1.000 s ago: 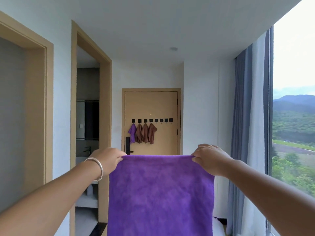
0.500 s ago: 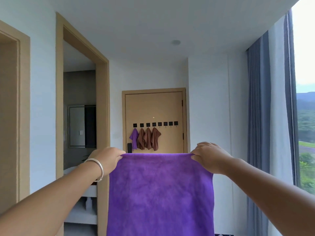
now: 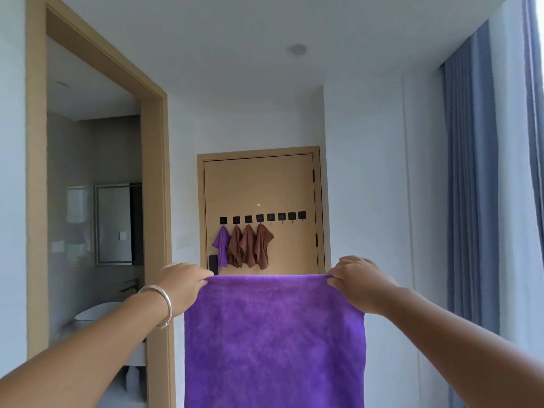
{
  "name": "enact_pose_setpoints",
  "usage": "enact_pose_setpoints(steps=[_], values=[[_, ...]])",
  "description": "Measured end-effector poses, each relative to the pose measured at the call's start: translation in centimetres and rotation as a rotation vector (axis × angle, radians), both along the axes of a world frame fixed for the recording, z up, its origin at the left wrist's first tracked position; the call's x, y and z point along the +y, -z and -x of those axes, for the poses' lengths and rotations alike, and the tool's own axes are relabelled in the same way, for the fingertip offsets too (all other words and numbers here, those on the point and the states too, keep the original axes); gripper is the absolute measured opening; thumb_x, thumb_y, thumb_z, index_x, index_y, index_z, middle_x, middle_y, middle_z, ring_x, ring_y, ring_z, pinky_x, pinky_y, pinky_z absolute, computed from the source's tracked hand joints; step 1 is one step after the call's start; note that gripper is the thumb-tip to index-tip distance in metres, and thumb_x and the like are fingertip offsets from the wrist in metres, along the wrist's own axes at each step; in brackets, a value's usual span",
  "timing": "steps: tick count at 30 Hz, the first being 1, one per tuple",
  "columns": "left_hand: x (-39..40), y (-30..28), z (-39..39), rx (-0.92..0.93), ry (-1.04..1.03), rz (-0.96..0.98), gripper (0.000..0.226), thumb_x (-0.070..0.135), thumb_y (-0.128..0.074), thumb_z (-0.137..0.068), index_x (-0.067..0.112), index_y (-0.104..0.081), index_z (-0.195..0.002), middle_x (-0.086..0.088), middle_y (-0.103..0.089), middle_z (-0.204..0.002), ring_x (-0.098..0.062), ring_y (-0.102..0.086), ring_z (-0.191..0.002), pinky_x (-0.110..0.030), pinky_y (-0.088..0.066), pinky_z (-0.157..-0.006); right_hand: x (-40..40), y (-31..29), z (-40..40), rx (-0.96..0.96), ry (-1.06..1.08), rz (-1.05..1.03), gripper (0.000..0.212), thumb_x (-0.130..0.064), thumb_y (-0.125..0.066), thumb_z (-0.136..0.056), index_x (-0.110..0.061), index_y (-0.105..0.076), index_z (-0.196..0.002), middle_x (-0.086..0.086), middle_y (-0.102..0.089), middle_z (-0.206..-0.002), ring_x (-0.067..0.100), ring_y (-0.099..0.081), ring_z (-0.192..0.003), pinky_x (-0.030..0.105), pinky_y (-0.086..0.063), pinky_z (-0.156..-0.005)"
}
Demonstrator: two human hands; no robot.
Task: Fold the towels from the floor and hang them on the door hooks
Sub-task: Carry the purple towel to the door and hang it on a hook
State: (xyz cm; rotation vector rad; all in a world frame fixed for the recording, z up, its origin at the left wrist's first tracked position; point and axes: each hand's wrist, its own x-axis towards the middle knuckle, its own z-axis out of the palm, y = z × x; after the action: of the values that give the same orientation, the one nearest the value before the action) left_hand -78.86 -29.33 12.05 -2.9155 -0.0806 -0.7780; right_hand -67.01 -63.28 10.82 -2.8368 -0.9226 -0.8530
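- Holding a purple towel (image 3: pixel 273 343) up at chest height, both arms stretched fwd; towel hangs flat btwn the hands, top edge level, long axis running down & out of frame at the bottom.
- Left hand (image 3: pixel 184 285) pinches the top-left corner, fingers curled round the edge; silver bangle (image 3: pixel 164 303) on that wrist.
- Right hand (image 3: pixel 357 282) pinches the top-right corner the same way, knuckles up, fingers closed on the cloth.
- Hands well apart, approx same height, so the top edge is pulled taut; neither hand clearly nearer the door.
- Key relation: door (image 3: pixel 260 184) lies straight ahead, beyond the towel, well apart from both hands. Row of black hooks (image 3: pixel 262 217) sits above the towel's top edge in view.
- Left 4 hooks taken: small purple towel (image 3: pixel 222 245) first, then three brown towels (image 3: pixel 250 245). Right 4 hooks look free; nearest free one is just right of the last brown towel.
- Judgement: towel looks spread out, not yet folded; prob. next is bringing the two corners together to halve it, then walking to the door.
- Open doorway (image 3: pixel 94 201) to a bathroom on the left, blue curtain (image 3: pixel 471 187) on the right.
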Motion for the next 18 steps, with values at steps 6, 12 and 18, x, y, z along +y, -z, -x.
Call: enact_pose_setpoints(steps=[6,12,18], values=[[4.0,0.5,-12.3,-0.02,0.054,0.022,0.033,0.032,-0.036,-0.101,0.039,-0.054,-0.075,0.018,-0.062,-0.081,-0.006,-0.057,-0.078,-0.021,-0.044,-0.071,2.8,0.6,-10.8,-0.022,0.044,0.011,0.041,-0.04,-0.026,-0.102,-0.028,-0.066,-0.107,-0.009,-0.062,-0.108,0.014,-0.048,-0.114,0.031,-0.034,-0.101],[8.3,0.3,-24.5,-0.063,0.084,0.033,0.03,0.03,-0.036,-0.102,0.036,-0.054,-0.079,0.015,-0.061,-0.08,-0.007,-0.056,-0.076,-0.017,-0.035,-0.062,6.8,-0.5,-22.0,-0.038,0.078,0.022,0.041,-0.04,-0.026,-0.101,-0.027,-0.065,-0.101,-0.008,-0.062,-0.105,0.013,-0.049,-0.112,0.03,-0.036,-0.098],[11.5,0.5,-34.6,-0.015,0.069,0.034,0.031,0.025,-0.034,-0.102,0.031,-0.059,-0.085,0.01,-0.064,-0.084,-0.011,-0.058,-0.079,-0.023,-0.043,-0.068,10.7,-0.1,-32.2,-0.054,0.081,0.02,0.04,-0.037,-0.028,-0.101,-0.024,-0.065,-0.098,-0.006,-0.061,-0.1,0.015,-0.05,-0.105,0.029,-0.039,-0.092]])
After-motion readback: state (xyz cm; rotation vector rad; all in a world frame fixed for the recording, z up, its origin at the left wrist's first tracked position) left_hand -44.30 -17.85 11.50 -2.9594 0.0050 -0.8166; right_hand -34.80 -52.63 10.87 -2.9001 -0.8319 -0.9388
